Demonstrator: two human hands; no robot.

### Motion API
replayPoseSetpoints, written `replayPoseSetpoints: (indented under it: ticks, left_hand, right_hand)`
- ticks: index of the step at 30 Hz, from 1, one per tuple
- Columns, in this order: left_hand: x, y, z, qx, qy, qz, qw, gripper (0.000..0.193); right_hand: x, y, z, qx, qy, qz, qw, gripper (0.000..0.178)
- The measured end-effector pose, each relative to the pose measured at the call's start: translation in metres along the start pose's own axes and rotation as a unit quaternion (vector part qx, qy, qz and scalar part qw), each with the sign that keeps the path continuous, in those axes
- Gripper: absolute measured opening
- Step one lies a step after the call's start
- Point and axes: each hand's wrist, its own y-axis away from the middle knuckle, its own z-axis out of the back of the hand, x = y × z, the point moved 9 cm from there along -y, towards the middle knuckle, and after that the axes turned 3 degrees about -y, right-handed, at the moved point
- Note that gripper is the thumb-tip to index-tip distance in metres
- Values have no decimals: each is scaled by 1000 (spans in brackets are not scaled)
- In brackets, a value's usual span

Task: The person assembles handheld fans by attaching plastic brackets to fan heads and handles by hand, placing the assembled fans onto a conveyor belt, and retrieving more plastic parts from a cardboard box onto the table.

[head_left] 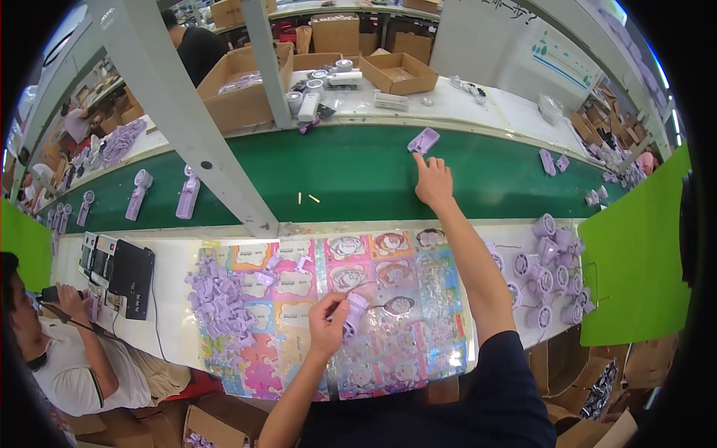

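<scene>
My left hand [327, 328] is closed around a light purple fan head [355, 312] above the patterned sheet. A thin wire sticks out from the fan head. My right arm stretches forward over the green conveyor belt [351, 168]. At its end, my right hand [433, 181] has its index finger reaching to the lower edge of a purple handle shell [425, 140] lying on the belt. The fingertip seems to touch the shell, though the hand is not wrapped around it. A heap of small purple plastic parts [222, 299] lies left of my left hand.
Several purple fan heads [544, 278] with wires cluster on the right of the bench. A black device [128, 276] with a cable stands at the left, near a seated person [93, 355]. A grey post [198, 142] rises at the belt's near edge. Purple handheld fans [139, 196] lie on the belt.
</scene>
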Motion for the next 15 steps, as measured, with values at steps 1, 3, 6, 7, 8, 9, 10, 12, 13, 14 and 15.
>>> replayPoseSetpoints:
  ticks: [1,3,6,7,8,9,10,12,13,14,15]
  left_hand:
    - [1,0,1,3,7,6,1000,12]
    - [-1,1,5,-5,-2,-2,1000,12]
    - [5,0,-6,7,15,10,1000,12]
    - [5,0,-4,5,15,10,1000,12]
    - [6,-1,-4,8,8,12,1000,12]
    - [7,-1,-5,12,2,14,1000,12]
    - [8,-1,-4,12,5,15,1000,12]
    - [8,-1,2,5,3,5,1000,12]
    - [9,-1,4,2,9,5,1000,13]
    - [10,-1,4,2,15,6,1000,13]
    - [10,-2,2,7,18,6,1000,13]
  right_hand:
    - [6,-9,-1,-3,-5,5,1000,65]
    - [7,-24,-11,41,5,-37,998,66]
    - [-13,-35,-25,48,-6,-50,998,53]
    - [-11,-37,-24,59,-19,-62,996,46]
    - [-8,-37,-21,59,-17,-62,996,46]
    - [-3,-36,-21,73,-40,-52,995,42]
    - [9,-32,-15,89,-63,-40,993,38]
    - [41,-17,10,94,-165,-10,982,24]
    - [57,-4,24,97,-198,8,975,22]
    - [70,12,39,94,-223,30,970,19]
    - [81,29,54,91,-247,52,963,16]
